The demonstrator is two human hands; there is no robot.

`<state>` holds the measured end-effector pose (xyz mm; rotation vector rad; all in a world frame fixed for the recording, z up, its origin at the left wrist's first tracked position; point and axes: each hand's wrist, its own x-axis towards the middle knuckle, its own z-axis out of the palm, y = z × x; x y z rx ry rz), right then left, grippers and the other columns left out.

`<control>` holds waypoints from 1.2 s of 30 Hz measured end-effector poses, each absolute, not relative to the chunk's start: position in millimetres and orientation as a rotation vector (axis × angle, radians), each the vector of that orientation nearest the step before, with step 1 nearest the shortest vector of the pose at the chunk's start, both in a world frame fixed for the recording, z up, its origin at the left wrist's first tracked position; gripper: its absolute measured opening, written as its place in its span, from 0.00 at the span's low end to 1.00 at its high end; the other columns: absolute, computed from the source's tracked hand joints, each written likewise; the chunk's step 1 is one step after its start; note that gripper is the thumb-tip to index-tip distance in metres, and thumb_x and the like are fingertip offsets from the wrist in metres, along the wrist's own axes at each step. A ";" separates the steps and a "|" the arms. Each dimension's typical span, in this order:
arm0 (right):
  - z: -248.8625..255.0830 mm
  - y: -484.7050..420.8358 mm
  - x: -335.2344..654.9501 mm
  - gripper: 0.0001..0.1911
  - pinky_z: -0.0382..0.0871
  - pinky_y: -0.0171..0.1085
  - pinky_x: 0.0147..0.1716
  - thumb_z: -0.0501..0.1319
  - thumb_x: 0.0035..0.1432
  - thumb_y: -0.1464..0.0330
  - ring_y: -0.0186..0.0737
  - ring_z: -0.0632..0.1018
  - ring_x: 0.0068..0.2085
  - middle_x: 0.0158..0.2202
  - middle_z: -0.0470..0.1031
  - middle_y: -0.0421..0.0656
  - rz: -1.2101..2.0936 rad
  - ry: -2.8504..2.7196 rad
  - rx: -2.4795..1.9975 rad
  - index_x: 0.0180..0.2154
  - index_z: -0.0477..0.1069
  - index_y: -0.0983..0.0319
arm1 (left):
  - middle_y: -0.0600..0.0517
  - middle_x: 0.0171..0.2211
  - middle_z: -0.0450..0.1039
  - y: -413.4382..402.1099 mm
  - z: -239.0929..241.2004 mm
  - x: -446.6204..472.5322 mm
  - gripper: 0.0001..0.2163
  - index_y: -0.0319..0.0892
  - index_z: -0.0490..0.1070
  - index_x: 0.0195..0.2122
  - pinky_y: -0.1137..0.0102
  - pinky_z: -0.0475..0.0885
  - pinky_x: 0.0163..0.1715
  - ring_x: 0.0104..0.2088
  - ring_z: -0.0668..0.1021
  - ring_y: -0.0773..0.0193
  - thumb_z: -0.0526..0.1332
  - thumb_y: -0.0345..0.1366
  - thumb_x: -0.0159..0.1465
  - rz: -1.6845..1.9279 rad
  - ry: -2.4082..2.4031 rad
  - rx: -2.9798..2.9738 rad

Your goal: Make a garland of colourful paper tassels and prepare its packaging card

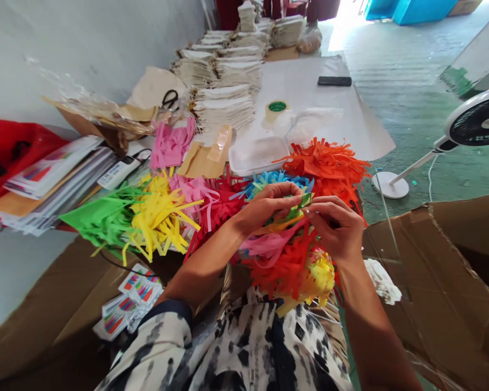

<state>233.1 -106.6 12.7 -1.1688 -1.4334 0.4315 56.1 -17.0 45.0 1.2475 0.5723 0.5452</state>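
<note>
My left hand [274, 200] and my right hand [337, 224] meet at chest height, fingertips pinched on a green paper strip [307, 200]. Below them hangs a multicoloured bunch of paper fringe [283, 266] in pink, orange and yellow; how it joins the green strip is hidden by the fingers. Just past my hands lie blue fringe [275, 180] and a heap of orange fringe [328, 169]. Left of my left forearm are crimson fringe [222, 203], yellow fringe [158, 209], green fringe [106, 217] and pink fringe [173, 142].
Stacks of white paper bags [224, 106] line the table's left side. A tape roll [276, 110], a plastic tray [258, 155] and a dark oblong object [334, 81] lie on it. Scissors [170, 100] rest near the wall. Right are a fan [476, 122] and cardboard [444, 282].
</note>
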 end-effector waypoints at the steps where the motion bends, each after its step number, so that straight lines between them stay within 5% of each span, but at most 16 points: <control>1: 12.3 -106.7 233.6 0.03 0.77 0.40 0.38 0.70 0.65 0.67 0.39 0.82 0.38 0.40 0.83 0.43 0.430 -1.431 -1.174 0.37 0.83 0.55 | 0.58 0.25 0.61 -16.7 44.9 55.8 0.17 0.42 0.72 0.37 0.72 0.51 0.20 0.21 0.60 0.74 0.73 0.50 0.62 0.543 0.563 1.247; 12: 12.7 -107.5 232.5 0.04 0.77 0.39 0.36 0.68 0.65 0.69 0.38 0.82 0.37 0.41 0.83 0.43 0.423 -1.458 -1.143 0.38 0.83 0.56 | 0.61 0.25 0.67 -23.3 42.6 61.3 0.19 0.44 0.63 0.37 0.75 0.64 0.19 0.19 0.71 0.74 0.72 0.48 0.64 0.592 0.517 1.336; 17: 11.6 -107.7 232.2 0.04 0.78 0.41 0.37 0.68 0.66 0.67 0.39 0.82 0.38 0.41 0.83 0.43 0.400 -1.450 -1.187 0.38 0.83 0.55 | 0.58 0.26 0.74 -31.1 40.4 67.3 0.13 0.43 0.72 0.44 0.77 0.67 0.21 0.20 0.73 0.74 0.69 0.44 0.66 0.782 0.694 1.481; 25: 8.1 -107.4 229.2 0.04 0.67 0.34 0.23 0.68 0.66 0.65 0.32 0.75 0.29 0.41 0.81 0.43 0.344 -1.354 -1.235 0.38 0.83 0.56 | 0.59 0.19 0.67 -39.4 48.1 67.6 0.18 0.41 0.78 0.36 0.74 0.63 0.18 0.18 0.69 0.71 0.64 0.52 0.69 0.680 0.820 1.498; 31: 15.8 -108.3 222.8 0.10 0.66 0.32 0.22 0.70 0.64 0.60 0.31 0.74 0.30 0.43 0.77 0.44 0.507 -1.194 -1.318 0.34 0.80 0.59 | 0.53 0.27 0.78 -35.5 42.7 73.7 0.14 0.41 0.80 0.33 0.70 0.62 0.28 0.26 0.72 0.69 0.61 0.41 0.73 1.008 1.053 2.229; 36: 17.9 -108.8 226.1 0.12 0.69 0.31 0.23 0.70 0.62 0.61 0.34 0.76 0.33 0.41 0.77 0.46 0.605 -1.158 -1.343 0.30 0.78 0.61 | 0.47 0.39 0.86 -33.6 37.0 74.6 0.12 0.41 0.81 0.41 0.69 0.69 0.36 0.36 0.83 0.63 0.59 0.40 0.75 1.071 1.034 2.470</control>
